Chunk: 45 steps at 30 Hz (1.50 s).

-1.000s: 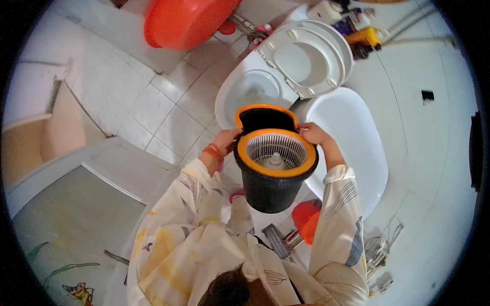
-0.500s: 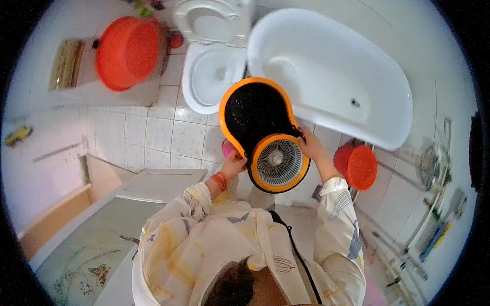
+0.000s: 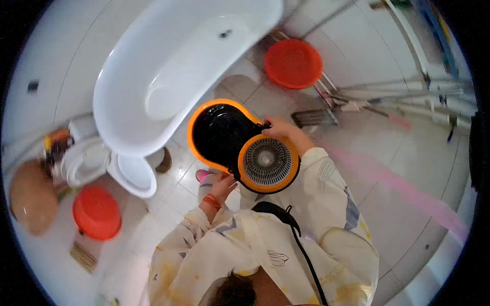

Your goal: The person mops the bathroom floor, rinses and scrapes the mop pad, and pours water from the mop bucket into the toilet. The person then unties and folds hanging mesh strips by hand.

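A spin mop bucket [image 3: 218, 133] with an orange rim and black inside is held up in front of my body. Its grey slotted spinner basket [image 3: 266, 159] is on the side nearer me. My left hand [image 3: 223, 187], with red bands at the wrist, grips the bucket at its narrow waist on the left; some of its fingertips are hidden beneath the rim. On the opposite side, my right hand [image 3: 280, 128] is closed on the edge by the black handle joint, its lower fingers out of sight.
A white bathtub [image 3: 122, 102] stands ahead to the left, with a toilet [image 3: 133, 174] beyond its end. One red basin [image 3: 97, 211] is at left, another red basin [image 3: 293, 64] sits on a rack ahead right. Tiled floor [image 3: 367, 168] spreads right.
My view has turned to the right, so the tub and toilet have shifted left. The bucket has come round with me, still between both hands.
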### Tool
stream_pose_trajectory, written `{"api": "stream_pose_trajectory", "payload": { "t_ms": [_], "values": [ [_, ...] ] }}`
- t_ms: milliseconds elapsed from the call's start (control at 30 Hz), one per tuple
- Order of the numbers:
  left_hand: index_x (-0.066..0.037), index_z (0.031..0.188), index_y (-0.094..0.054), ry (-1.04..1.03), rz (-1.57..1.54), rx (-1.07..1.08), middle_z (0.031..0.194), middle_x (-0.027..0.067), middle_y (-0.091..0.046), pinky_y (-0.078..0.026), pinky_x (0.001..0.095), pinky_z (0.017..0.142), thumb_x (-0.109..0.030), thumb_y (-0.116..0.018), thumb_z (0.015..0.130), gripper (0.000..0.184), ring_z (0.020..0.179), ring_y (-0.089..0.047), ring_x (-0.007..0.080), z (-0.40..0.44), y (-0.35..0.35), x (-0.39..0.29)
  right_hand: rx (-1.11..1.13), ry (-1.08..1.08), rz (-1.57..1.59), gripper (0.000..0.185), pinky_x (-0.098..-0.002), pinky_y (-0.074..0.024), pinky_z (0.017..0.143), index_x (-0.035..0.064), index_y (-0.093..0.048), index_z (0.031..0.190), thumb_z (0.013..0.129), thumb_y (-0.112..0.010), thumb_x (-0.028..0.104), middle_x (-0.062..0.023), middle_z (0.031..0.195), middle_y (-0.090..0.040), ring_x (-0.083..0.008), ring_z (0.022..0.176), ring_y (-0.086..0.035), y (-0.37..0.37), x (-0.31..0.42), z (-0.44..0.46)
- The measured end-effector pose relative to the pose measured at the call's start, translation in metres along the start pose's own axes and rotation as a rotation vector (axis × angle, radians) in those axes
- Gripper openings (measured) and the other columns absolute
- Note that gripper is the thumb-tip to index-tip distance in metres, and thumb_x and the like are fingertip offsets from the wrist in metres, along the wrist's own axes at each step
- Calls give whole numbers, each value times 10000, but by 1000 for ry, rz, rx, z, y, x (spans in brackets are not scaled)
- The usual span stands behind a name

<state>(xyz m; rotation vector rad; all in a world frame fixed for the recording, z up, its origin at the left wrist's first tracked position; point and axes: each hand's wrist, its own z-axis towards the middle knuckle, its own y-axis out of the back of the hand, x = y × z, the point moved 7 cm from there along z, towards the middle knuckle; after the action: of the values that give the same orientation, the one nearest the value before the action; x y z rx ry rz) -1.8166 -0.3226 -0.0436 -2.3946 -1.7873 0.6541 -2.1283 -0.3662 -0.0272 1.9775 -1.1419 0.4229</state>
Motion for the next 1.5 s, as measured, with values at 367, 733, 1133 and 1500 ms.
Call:
{"api": "stream_pose_trajectory", "payload": {
  "t_ms": [367,733,1133,1500],
  "values": [
    [-10,1038,-553,-88,831,-92,943,79,-601,-440,301,784,-208,-597,789,320,880,-558,192,176,47,-35,-448,-395,250,424,-391,-440,804,11,-530,1099,742,-631,217,-209,1032,-587,-332,949,-566,-83,-171,-29],
    [-48,1115,-490,-56,903,-17,990,69,-576,-488,274,723,-121,-559,872,263,868,-590,184,234,125,-80,-715,-779,591,382,-386,-453,767,3,-525,1030,720,-632,200,-208,958,-606,-337,905,-584,-197,-304,27],
    [-13,1133,-476,15,859,-146,950,96,-574,-481,282,720,-119,-527,869,289,815,-593,195,227,256,-99,-857,-1170,231,214,-378,-439,697,4,-514,950,769,-577,99,-189,964,-585,-351,865,-567,-221,-321,33],
    [-27,1101,-494,-35,814,-93,909,74,-604,-478,235,661,-123,-531,874,249,779,-612,154,192,181,-84,-2107,146,320,613,-353,-420,861,-46,-394,1111,708,-755,243,-168,1072,-499,-229,1001,-486,239,-212,-144]
  ]
}}
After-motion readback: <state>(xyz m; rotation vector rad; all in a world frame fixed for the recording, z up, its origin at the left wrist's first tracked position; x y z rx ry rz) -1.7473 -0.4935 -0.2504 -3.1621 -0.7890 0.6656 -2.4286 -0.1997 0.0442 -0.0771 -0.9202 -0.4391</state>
